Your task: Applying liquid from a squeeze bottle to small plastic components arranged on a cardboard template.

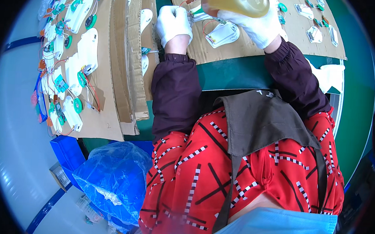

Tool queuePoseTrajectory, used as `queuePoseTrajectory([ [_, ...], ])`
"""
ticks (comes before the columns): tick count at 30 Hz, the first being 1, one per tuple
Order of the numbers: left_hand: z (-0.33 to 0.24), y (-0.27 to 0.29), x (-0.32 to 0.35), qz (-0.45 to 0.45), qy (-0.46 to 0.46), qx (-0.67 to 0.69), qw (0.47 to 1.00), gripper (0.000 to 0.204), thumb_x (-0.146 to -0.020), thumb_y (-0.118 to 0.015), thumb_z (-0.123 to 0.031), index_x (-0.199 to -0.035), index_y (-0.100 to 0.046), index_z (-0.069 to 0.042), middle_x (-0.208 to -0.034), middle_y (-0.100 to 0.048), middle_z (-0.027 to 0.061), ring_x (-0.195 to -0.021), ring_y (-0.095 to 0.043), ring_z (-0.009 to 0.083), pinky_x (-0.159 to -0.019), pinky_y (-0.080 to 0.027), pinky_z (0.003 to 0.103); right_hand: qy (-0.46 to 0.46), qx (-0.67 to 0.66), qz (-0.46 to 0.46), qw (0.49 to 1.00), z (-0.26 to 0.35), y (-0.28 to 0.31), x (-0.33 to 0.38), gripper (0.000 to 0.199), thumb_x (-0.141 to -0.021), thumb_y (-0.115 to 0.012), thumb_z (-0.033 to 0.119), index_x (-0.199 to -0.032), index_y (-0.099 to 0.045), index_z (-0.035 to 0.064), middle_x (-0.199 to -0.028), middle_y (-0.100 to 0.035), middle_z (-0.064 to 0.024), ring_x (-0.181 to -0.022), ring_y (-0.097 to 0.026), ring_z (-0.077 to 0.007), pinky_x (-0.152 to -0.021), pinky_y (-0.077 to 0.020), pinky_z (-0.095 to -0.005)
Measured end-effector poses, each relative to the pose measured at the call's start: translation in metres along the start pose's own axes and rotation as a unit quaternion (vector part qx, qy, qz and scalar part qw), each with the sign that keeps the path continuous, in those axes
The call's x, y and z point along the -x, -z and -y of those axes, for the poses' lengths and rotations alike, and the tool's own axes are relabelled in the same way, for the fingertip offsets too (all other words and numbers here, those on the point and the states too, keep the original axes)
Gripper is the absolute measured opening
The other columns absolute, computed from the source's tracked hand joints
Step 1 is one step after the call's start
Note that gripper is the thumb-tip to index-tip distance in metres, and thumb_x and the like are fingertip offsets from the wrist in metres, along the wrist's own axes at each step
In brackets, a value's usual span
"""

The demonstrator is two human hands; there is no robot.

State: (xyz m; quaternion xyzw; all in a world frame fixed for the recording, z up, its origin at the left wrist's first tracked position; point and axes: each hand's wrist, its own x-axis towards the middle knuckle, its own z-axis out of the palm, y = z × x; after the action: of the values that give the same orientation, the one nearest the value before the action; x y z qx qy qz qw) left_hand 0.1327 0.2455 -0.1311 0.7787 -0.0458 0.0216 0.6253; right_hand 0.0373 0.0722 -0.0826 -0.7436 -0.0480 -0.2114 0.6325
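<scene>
Both hands wear white fabric gloves. Right hand (260,25) is closed around a translucent plastic bottle (238,3) of amber liquid, tilted over a white, flat plastic part (222,35) with red wires, which lies on a corrugated cardboard sheet (241,46) on the green worktop (235,73). Left hand (173,22) is curled, fingertips pressed at the part's left end; whether it grips anything cannot be told. Stacked cardboard sheets (99,113) to the left carry rows of similar white parts (88,50) with green round discs and small circuit boards. Blue plastic bag (113,178) sits crumpled in a blue bin (66,151) below.
</scene>
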Motion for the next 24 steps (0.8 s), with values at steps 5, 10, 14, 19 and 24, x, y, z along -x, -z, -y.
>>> queuePoseTrajectory([
  [5,-0.01,0.005,0.005,0.001,-0.007,-0.012,1.0,0.022,-0.088,-0.057,-0.02,-0.092,-0.064,0.001,-0.074,-0.067,0.0168,-0.062,-0.066,0.0244,-0.059,-0.052,0.035,-0.076,-0.177,-0.002,0.981,0.023,-0.005,-0.003,0.062,-0.073,-0.081,-0.001,-0.128,-0.052,-0.0004,-0.112,-0.067,-0.0088,-0.097,-0.065,-0.0174,-0.084,-0.0545,-0.0302],
  [10,-0.01,0.004,0.004,-0.001,-0.006,-0.057,0.998,0.024,-0.088,-0.057,-0.023,-0.093,-0.065,-0.001,-0.08,-0.069,0.0184,-0.071,-0.068,0.0298,-0.067,-0.053,0.039,-0.086,-0.077,-0.043,0.992,0.025,-0.003,-0.01,0.043,-0.075,-0.08,0.001,-0.114,-0.063,-0.0016,-0.102,-0.07,-0.0081,-0.09,-0.066,-0.015,-0.078,-0.055,-0.0281],
  [14,0.002,0.006,-0.002,-0.015,-0.025,-0.117,0.993,0.024,-0.088,-0.058,-0.025,-0.093,-0.066,-0.002,-0.084,-0.069,0.0194,-0.077,-0.068,0.0333,-0.072,-0.053,0.041,-0.068,-0.014,-0.065,0.995,0.031,-0.002,-0.014,0.035,-0.076,-0.08,0.006,-0.108,-0.067,-0.0016,-0.099,-0.07,-0.0073,-0.086,-0.066,-0.0138,-0.075,-0.0546,-0.0275],
  [19,0.009,0.003,-0.005,-0.012,-0.034,-0.089,0.995,0.024,-0.089,-0.059,-0.025,-0.093,-0.066,-0.002,-0.084,-0.069,0.0192,-0.077,-0.068,0.0338,-0.071,-0.053,0.041,-0.012,-0.033,-0.102,0.994,0.02,-0.012,-0.027,0.037,-0.078,-0.079,0.01,-0.11,-0.066,0.0007,-0.094,-0.07,-0.0053,-0.078,-0.065,-0.0126,-0.068,-0.0538,-0.0259],
  [24,0.006,0.005,-0.004,-0.014,-0.029,-0.092,0.995,0.024,-0.089,-0.059,-0.025,-0.094,-0.066,-0.003,-0.085,-0.069,0.0195,-0.078,-0.068,0.034,-0.071,-0.053,0.041,-0.132,-0.018,-0.071,0.988,0.015,-0.002,-0.062,0.037,-0.08,-0.076,0.023,-0.111,-0.065,0.0063,-0.086,-0.067,-0.0008,-0.066,-0.059,-0.0071,-0.051,-0.0447,-0.0201],
])
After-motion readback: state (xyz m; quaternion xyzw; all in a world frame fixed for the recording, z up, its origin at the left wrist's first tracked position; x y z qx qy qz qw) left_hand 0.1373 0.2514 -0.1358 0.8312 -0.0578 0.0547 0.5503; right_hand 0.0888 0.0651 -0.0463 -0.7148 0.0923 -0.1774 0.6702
